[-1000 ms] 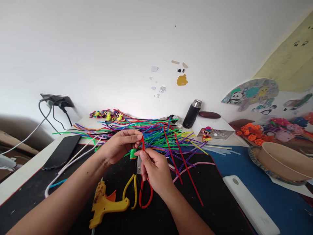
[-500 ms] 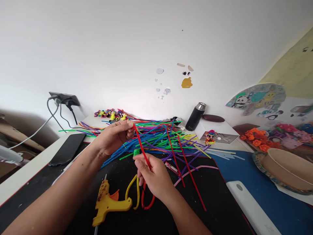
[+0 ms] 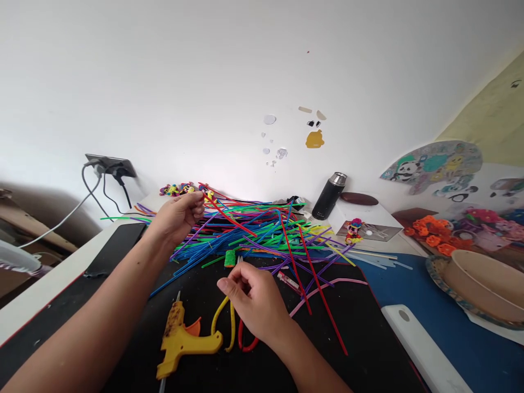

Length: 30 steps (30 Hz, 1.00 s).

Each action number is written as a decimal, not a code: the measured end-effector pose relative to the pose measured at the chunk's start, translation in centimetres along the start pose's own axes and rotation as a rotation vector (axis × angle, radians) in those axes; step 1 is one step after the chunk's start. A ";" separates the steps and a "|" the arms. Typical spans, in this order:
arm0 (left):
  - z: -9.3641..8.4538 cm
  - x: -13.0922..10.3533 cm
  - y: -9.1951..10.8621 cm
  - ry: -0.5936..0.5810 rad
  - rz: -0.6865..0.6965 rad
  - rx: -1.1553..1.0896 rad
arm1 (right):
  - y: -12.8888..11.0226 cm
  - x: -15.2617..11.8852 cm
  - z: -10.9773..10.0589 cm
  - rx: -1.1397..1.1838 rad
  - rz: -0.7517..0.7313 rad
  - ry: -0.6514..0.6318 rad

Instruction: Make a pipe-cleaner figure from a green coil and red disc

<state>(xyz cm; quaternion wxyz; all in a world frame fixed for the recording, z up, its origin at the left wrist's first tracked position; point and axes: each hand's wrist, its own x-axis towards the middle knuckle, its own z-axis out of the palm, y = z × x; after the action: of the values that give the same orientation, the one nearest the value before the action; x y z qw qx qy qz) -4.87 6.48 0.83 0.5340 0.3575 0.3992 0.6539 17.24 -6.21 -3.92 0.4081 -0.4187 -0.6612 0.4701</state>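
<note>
My left hand [image 3: 182, 215] pinches one end of a red pipe cleaner [image 3: 229, 215], which slants down to the right over a heap of coloured pipe cleaners [image 3: 245, 237]. Lower and to the right, my right hand [image 3: 251, 295] is closed with its fingers curled; whether anything small is between them cannot be made out. Beneath it lie pliers with red handles [image 3: 250, 347] and a tool with yellow handles [image 3: 219, 316]. A small green piece [image 3: 230, 258] rests just beyond my right hand. The yellow glue gun [image 3: 180, 338] lies on the black mat.
A dark phone [image 3: 114, 248] is at the left. At the back right stand a black flask [image 3: 328, 196], a white box [image 3: 368, 212] and a small figure [image 3: 354, 230]. Further right are a white device [image 3: 426, 349] and a beige bowl [image 3: 491, 281].
My left hand has moved left and slightly up with the red pipe cleaner. My right hand has let go of it and stays near the same spot, its fingers curled.
</note>
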 end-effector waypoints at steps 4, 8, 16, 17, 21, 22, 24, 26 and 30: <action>0.6 -0.5 -0.4 -0.029 -0.012 0.007 | 0.1 0.2 -0.3 0.123 -0.009 0.049; 1.1 -0.9 -0.6 -0.053 -0.026 0.016 | 0.7 0.3 -0.3 0.142 -0.023 0.112; 2.0 -1.9 -1.2 -0.169 -0.068 0.123 | 0.3 0.4 -0.5 0.122 -0.104 0.173; 2.0 -2.0 -1.3 -0.197 -0.067 0.167 | 0.3 0.4 -0.5 0.124 -0.109 0.186; 1.9 -2.1 -1.5 -0.266 -0.025 0.371 | 0.8 0.5 -0.7 0.105 -0.098 0.260; 1.9 -2.2 -1.4 -0.252 0.004 0.432 | 1.0 0.5 -0.7 0.108 -0.094 0.271; 1.9 -2.2 -1.1 -0.192 0.083 0.576 | 1.1 0.5 -0.9 0.141 -0.092 0.282; 1.8 -2.2 -0.8 -0.142 0.150 0.691 | 0.9 0.5 -1.1 0.217 -0.080 0.281; 1.5 -2.0 -0.6 -0.170 0.127 0.641 | 0.2 0.7 -1.8 0.351 -0.058 0.294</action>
<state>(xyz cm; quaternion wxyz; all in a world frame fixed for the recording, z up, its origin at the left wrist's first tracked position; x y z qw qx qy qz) -2.93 4.77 0.90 0.3840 0.5848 0.5152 0.4950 18.70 -5.05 -3.60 0.5800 -0.3864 -0.5144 0.4997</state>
